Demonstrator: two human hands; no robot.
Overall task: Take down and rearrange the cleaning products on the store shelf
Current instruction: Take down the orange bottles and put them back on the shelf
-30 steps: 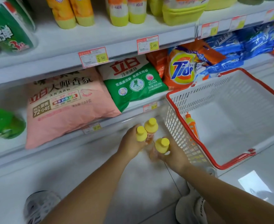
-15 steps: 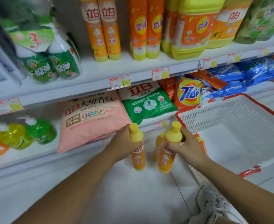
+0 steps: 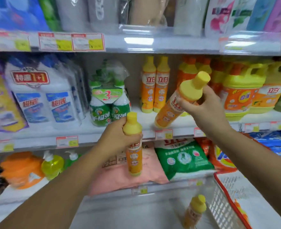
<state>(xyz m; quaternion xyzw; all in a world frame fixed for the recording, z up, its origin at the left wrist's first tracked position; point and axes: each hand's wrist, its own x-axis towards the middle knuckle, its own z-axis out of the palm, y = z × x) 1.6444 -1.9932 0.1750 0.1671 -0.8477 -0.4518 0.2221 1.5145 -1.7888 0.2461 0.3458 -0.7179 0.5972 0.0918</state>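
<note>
One wide head-worn camera faces the store shelf [image 3: 169,45] close up, level with its middle tier.

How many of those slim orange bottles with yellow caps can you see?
5 slim orange bottles: one in the left hand, one tilted in the right hand, two side by side on the middle shelf, one on the floor. Others may be hidden.

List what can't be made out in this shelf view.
Head view throughout.
1. Price tags: print smeared by motion blur.
2. Low bottle at the frame's bottom: blurred, label unreadable.
3. Basket: cut off by the right and bottom edges; contents mostly unseen.
4. Tilted bottle: the right hand grip covers its upper label; the left hand covers the upright bottle at its shoulder.
5. Top-shelf packs: cropped by the top edge.
</note>
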